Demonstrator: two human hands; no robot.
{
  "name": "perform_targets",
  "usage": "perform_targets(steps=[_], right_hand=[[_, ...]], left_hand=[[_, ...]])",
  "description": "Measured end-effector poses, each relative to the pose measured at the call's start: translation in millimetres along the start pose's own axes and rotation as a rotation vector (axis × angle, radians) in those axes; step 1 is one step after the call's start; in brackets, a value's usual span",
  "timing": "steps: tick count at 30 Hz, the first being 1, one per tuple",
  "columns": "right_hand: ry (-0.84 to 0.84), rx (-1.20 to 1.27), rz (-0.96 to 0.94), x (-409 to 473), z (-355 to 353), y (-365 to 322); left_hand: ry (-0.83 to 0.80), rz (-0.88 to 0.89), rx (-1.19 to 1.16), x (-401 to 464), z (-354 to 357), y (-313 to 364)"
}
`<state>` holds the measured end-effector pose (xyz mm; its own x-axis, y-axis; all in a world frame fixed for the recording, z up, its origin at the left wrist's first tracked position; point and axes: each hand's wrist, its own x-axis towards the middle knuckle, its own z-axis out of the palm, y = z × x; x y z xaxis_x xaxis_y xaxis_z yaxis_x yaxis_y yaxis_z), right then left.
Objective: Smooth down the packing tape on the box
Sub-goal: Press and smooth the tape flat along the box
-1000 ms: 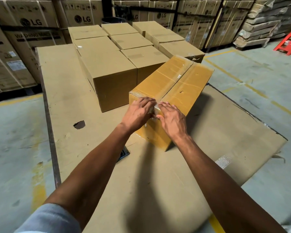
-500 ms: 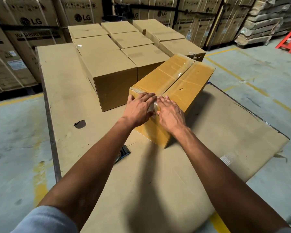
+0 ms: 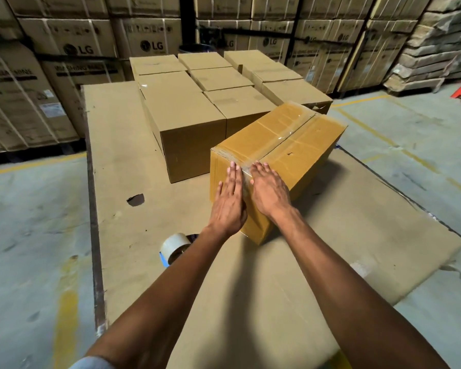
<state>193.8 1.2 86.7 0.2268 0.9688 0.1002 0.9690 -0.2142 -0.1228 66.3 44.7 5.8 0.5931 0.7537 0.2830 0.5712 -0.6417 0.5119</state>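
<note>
I see my left hand (image 3: 230,202) and right hand (image 3: 269,191) pressed flat, fingers extended, gripping nothing, covering the packing tape (image 3: 290,135) on the box (image 3: 298,153) end; the tape roll (image 3: 174,247) is half hidden behind my forearm.

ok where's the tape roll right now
In the head view the tape roll sits on the cardboard sheet, low and left of centre, just left of the left forearm and nearer the camera than the box.

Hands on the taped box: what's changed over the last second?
Both hands, left and right, slid from the top edge down the near end face of the box, flattening out along the tape. Nothing grasped or released. The box and the tape dispenser look unmoved.
</note>
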Motion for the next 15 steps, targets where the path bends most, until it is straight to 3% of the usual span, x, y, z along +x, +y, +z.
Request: perform_targets(steps=[5, 11, 15], right_hand=[[-0.093, 0.087, -0.025, 1.9, -3.1, -18.5], [-0.188, 0.209, -0.256, 10.5, -26.5, 1.0], [-0.210, 0.013, -0.383, 13.9, -19.4, 30.2]], left_hand=[[0.054, -0.051, -0.154, -3.8, 3.5, 2.1], [0.184, -0.102, -0.301, -10.8, -5.3, 0.5], [0.207, -0.221, -0.499, -13.1, 1.1, 45.2]])
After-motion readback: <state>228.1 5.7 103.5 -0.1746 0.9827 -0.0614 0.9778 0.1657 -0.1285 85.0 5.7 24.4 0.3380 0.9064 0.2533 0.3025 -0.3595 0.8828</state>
